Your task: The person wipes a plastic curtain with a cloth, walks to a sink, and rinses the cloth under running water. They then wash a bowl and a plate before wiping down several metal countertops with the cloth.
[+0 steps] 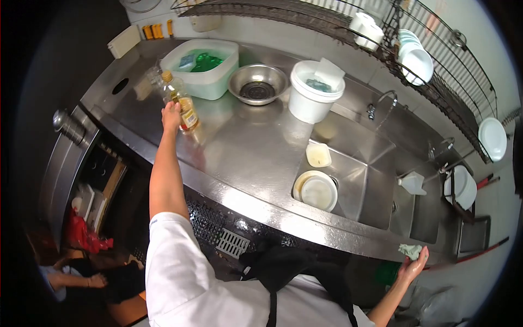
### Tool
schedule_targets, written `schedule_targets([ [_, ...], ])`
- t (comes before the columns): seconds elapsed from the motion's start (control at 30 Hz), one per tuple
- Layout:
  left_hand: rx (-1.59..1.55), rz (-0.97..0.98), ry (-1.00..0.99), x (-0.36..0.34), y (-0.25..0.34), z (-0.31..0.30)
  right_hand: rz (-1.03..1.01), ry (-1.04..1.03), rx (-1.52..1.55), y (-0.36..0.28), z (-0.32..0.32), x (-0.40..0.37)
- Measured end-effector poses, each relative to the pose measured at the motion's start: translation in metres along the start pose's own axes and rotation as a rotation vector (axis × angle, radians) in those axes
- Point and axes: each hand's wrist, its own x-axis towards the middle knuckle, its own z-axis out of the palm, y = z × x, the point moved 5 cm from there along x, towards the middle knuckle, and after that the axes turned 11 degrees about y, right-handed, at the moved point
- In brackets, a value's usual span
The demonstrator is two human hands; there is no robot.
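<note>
My left hand (171, 115) reaches far out over the steel counter and is closed on the side of a clear plastic bottle (188, 111) with a yellow cap and a label. The bottle stands upright, or nearly so, by the near side of a white plastic tub (222, 86) that has green items in it. Low on the right, my right hand (412, 267) is closed around a crumpled pale green cloth (410, 250), just off the counter's front edge.
A steel bowl (258, 72) and a white bucket (311, 104) stand along the back. White containers (320, 194) lie in the sink, near a running tap (385, 98). A wire rack (376, 46) with dishes hangs above. Another person's arm (76, 281) shows at lower left.
</note>
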Motion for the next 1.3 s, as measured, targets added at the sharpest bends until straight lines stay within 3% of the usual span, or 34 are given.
schedule_targets([
  [0.1,-0.074,0.176,0.098,-0.036,0.020,0.016,0.017,-0.102,0.085,0.001,0.012,-0.013],
  [0.13,-0.203,0.117,0.006,-0.070,0.046,0.009,-0.003,-0.093,0.085,0.006,0.008,-0.011],
  [0.2,-0.281,0.179,-0.154,-0.140,0.085,0.010,-0.035,-0.023,0.044,0.002,0.001,-0.025],
  [0.27,-0.537,0.026,-0.308,-0.202,0.072,0.046,-0.034,0.035,0.086,0.002,-0.011,-0.034],
  [0.37,-0.861,-0.057,-0.533,-0.306,0.121,0.059,-0.029,0.169,0.091,-0.002,-0.041,-0.042],
  [0.53,-1.004,-0.241,-0.898,-0.419,0.209,0.085,0.096,0.141,0.384,-0.015,-0.057,-0.050],
  [0.67,-1.114,-0.167,-1.180,-0.511,0.292,0.055,0.245,0.175,0.493,-0.001,-0.066,-0.028],
  [0.77,-1.109,-0.081,-1.348,-0.568,0.314,0.034,0.169,0.155,0.328,0.024,-0.088,0.014],
  [0.8,-1.084,-0.074,-1.364,-0.587,0.320,0.026,0.279,0.115,0.365,0.025,-0.092,0.021],
  [0.87,-1.033,-0.055,-1.396,-0.623,0.332,0.014,0.086,0.025,0.057,0.005,-0.099,0.041],
  [0.97,-1.079,0.124,-1.509,-0.688,0.367,0.001,-0.145,-0.146,0.010,-0.039,-0.111,0.068],
  [1.0,-1.092,0.075,-1.519,-0.713,0.381,-0.003,-0.214,-0.211,-0.071,-0.052,-0.119,0.076],
  [1.07,-1.062,0.182,-1.587,-0.766,0.407,-0.007,-0.348,-0.334,-0.232,-0.076,-0.136,0.097],
  [1.17,-0.959,0.417,-1.688,-0.851,0.447,-0.014,-0.550,-0.415,-0.322,-0.118,-0.164,0.113],
  [1.3,-0.964,0.685,-1.881,-0.958,0.477,-0.009,-0.781,-0.312,-0.304,-0.175,-0.210,0.118],
])
